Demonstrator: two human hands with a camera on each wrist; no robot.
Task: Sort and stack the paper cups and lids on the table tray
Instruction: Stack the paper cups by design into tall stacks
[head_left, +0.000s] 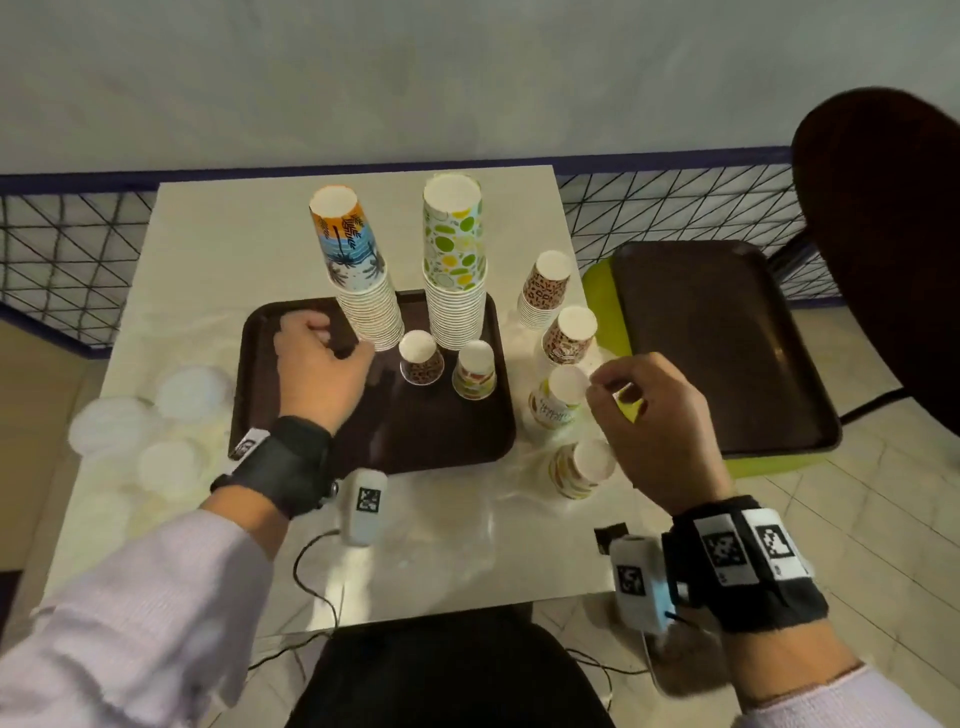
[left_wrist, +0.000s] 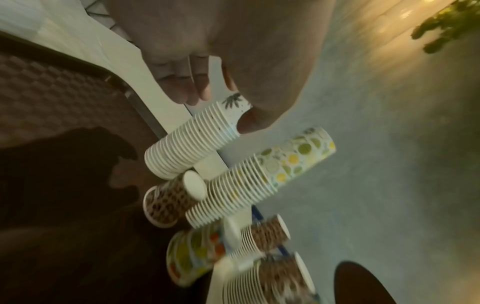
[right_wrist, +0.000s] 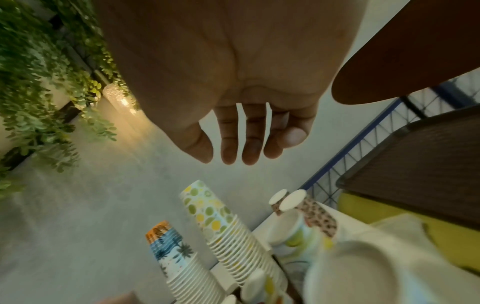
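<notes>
Table (head_left: 218, 239), white square top, carries the dark brown plastic tray (head_left: 291, 415). Two tall nested stacks of upturned paper cups stand at the tray's far edge: palm-print stack (head_left: 363, 280) on the left, lime-and-lemon-print stack (head_left: 456, 270) on the right. In front of them on the tray stand two single upturned cups, one leopard-print (head_left: 421, 361), one fruit-print (head_left: 474, 371). Off the tray to the right are two short leopard-print stacks (head_left: 545, 291) and loose fruit-print cups (head_left: 558, 400). White round lids (head_left: 195, 392) lie on the table left of the tray.

Left hand (head_left: 319, 364) is at the base of the palm-print stack; the wrist view shows its thumb against the stack's side, but whether the curled fingers actually clasp it cannot be told. Right hand (head_left: 649, 410) hovers over the loose fruit-print cups, fingers loosely spread, holding nothing.

Judgement: step in hand is steadying the tall stack while gathering a loose cup. Brace low, lift by the base, match prints, seat squarely.
</notes>
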